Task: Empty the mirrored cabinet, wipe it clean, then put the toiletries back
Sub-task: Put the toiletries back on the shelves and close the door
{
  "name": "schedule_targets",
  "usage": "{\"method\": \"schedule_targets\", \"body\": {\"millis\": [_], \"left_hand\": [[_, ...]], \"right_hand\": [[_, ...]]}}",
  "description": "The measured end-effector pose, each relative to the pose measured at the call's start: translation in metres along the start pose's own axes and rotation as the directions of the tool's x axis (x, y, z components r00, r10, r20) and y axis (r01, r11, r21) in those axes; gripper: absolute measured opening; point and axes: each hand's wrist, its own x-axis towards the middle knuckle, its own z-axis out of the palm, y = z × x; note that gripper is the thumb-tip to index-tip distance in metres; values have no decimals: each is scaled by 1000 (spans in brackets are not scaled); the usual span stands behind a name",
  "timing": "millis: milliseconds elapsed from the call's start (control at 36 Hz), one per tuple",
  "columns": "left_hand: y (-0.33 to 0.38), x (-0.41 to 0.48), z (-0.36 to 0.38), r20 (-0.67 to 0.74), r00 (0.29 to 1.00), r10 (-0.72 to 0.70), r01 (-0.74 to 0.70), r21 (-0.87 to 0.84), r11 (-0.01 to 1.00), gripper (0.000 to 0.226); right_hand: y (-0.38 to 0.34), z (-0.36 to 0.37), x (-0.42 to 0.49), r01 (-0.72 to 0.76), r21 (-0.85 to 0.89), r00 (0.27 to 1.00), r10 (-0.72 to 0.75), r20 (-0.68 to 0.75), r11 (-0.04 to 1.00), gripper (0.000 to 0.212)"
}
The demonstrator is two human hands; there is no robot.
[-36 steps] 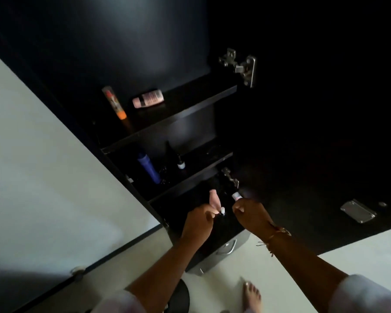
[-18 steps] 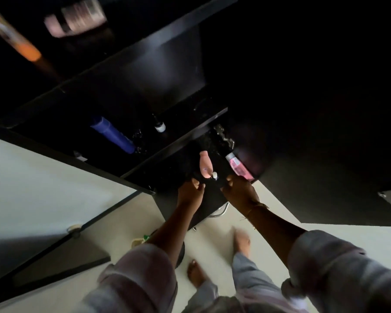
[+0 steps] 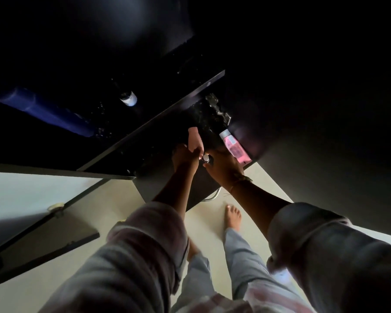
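Both hands are at the lowest shelf of the dark open cabinet [image 3: 149,123]. My left hand [image 3: 184,155] grips a pale pink tube [image 3: 194,140] that has a white cap at its lower end. My right hand [image 3: 222,164] holds a pink bottle [image 3: 234,146] with a clear cap, close beside the tube. On the shelf above lie a blue bottle [image 3: 48,111] and a small dark bottle with a white label [image 3: 128,99]. The cabinet's inside is very dark.
A metal hinge [image 3: 219,111] sits on the cabinet's right side, just above the pink bottle. The open dark door [image 3: 325,132] fills the right. Below are a pale floor [image 3: 203,224], my bare feet [image 3: 233,219] and a metal handle [image 3: 212,196].
The view has dropped and closed in on the lower shelves; the top shelf has gone out of sight. Both hands stay at the lowest shelf with the pink tube and pink bottle.
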Motion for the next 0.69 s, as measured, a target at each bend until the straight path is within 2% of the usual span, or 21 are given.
{"method": "schedule_targets", "body": {"millis": [139, 389, 556, 694], "left_hand": [[4, 5, 8, 2, 999, -36, 36, -9, 999, 53], [-1, -6, 1, 22, 995, -94, 96, -134, 986, 33], [-16, -37, -24, 15, 999, -44, 45, -70, 997, 32], [-22, -74, -54, 23, 997, 72, -71, -18, 997, 36]], "right_hand": [[3, 6, 8, -15, 25, 1000, 16, -6, 1000, 29], [1, 9, 13, -87, 41, 995, 89, -38, 995, 21], [-7, 1, -7, -136, 153, 988, 144, -46, 979, 27], [-26, -15, -36, -88, 193, 993, 102, -60, 977, 27]]}}
